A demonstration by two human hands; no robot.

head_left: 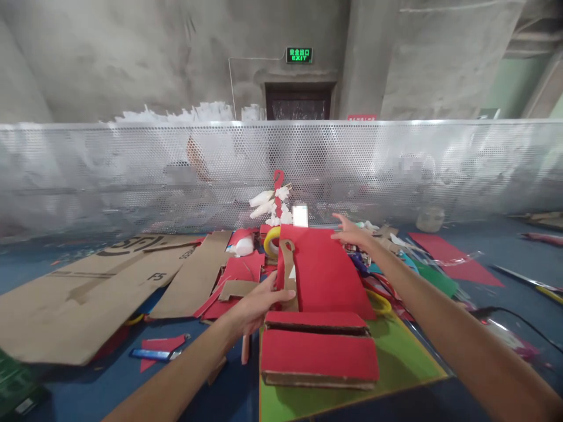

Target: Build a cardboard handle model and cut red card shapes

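Observation:
My left hand (263, 300) is closed on a narrow cardboard cutout (288, 261) with a notched, hook-like top. Its thumb presses on the cutout's front, at the left side of a red paper sheet (329, 269); the other fingers are partly hidden behind. At the sheet's upper right corner is my right hand (352, 231), fingers apart and stretched out to the left. Whether they touch the sheet I cannot tell. In front of the sheet lie two red-covered cardboard blocks (320, 354) with bare brown edges. They rest on a green cutting mat (404, 351).
Flat cardboard pieces (105, 281) cover the left. A blue utility knife (153, 354) lies near my left forearm. Behind the sheet are a yellow tape roll (271, 241) and a red stand with white tufts (278, 202). Scissors (528, 281) lie far right. A perforated metal screen (197, 170) borders the back.

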